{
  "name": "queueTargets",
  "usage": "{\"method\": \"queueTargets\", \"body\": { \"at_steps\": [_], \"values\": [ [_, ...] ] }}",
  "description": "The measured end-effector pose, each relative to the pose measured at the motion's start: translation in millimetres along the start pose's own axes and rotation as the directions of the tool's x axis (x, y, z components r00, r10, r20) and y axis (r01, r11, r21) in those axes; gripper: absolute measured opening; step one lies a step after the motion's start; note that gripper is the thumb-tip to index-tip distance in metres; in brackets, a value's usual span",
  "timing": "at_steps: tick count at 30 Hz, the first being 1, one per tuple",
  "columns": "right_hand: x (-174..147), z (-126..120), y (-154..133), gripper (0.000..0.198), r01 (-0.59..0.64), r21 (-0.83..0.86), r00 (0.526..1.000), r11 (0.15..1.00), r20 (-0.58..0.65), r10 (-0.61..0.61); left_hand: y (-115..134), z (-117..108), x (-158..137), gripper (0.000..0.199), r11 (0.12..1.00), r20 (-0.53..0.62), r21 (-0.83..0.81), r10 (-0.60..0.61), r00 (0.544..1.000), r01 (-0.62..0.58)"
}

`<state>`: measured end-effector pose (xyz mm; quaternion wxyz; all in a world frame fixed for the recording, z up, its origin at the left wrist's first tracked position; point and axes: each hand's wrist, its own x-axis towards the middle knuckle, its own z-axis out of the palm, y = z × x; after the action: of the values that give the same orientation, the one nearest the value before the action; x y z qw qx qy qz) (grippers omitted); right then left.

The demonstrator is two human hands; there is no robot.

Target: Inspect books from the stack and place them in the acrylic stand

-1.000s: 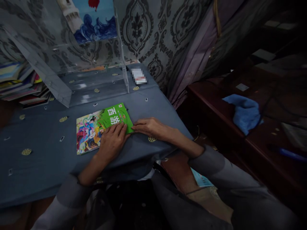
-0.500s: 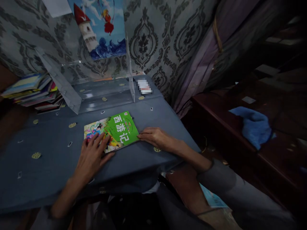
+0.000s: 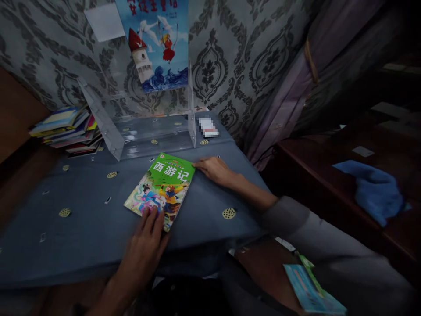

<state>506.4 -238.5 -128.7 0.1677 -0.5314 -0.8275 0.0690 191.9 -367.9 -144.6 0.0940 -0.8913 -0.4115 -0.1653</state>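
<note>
The book (image 3: 161,189) lies on the table (image 3: 98,232), rightward apparently a cloth (image 3: 376,188).

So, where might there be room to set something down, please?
The widest bare tablecloth lies left of the green book, nearer than the stacked books; a smaller patch lies between book, right forearm and front edge. Crowded spots: the back left, stacked books beside the clear stand; and the book, with left hand and right hand.

Left fingers (image 3: 148,223) seemingly blurred; poster (image 3: 158,46) top cut off.
</note>
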Motion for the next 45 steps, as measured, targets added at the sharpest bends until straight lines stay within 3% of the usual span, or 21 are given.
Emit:
{"method": "queueTargets", "body": {
  "at_steps": [4, 8, 14, 20, 24, 32, 39, 45],
  "values": [
    [24, 8, 4, 0.034, 0.012, -0.017, 1.0, 1.0, -0.007, -0.012, 16, -3, 6, 0.035, 0.996, -0.008, 0.028, 0.087, 0.996, -0.087],
    [26, 19, 2, 0.033, 0.001, 0.016, 0.999, 1.0, -0.048, 0.0, 19, -11, 22, 0.03, 0.988, 0.004, 0.055, 0.143, 0.99, -0.143],
    [0, 28, -17, 0.035, 0.027, 0.03, 0.996, 0.999, -0.085, -0.024, 10, -20, 37, 0.026, 0.978, 0.045, 0.077, 0.19, 0.981, -0.193],
    [-37, 41, -56, 0.039, 0.045, 0.142, 0.978, 0.989, -0.21, -0.014, 4, -18, 36, 0.028, 0.978, 0.055, 0.028, 0.203, 0.978, -0.205],
    [-52, 45, -68, 0.037, 0.113, 0.227, 0.972, 0.967, -0.226, -0.061, 4, -18, 39, 0.027, 0.98, 0.04, 0.028, 0.198, 0.979, -0.199],
    [-68, 39, -79, 0.032, 0.11, 0.39, 0.986, 0.914, -0.162, -0.05, 9, -19, 45, 0.025, 0.978, 0.014, 0.039, 0.202, 0.979, -0.203],
    [-79, 37, -94, 0.065, 0.061, 0.368, 0.997, 0.928, -0.062, -0.041, 5, -21, 46, 0.027, 0.978, 0.028, -0.037, 0.207, 0.978, -0.206],
    [-77, 25, -103, 0.077, 0.001, 0.311, 0.998, 0.95, 0.054, -0.019, -30, -7, 58, 0.03, 0.971, 0.071, -0.209, 0.129, 0.989, -0.112]
  ]
}}
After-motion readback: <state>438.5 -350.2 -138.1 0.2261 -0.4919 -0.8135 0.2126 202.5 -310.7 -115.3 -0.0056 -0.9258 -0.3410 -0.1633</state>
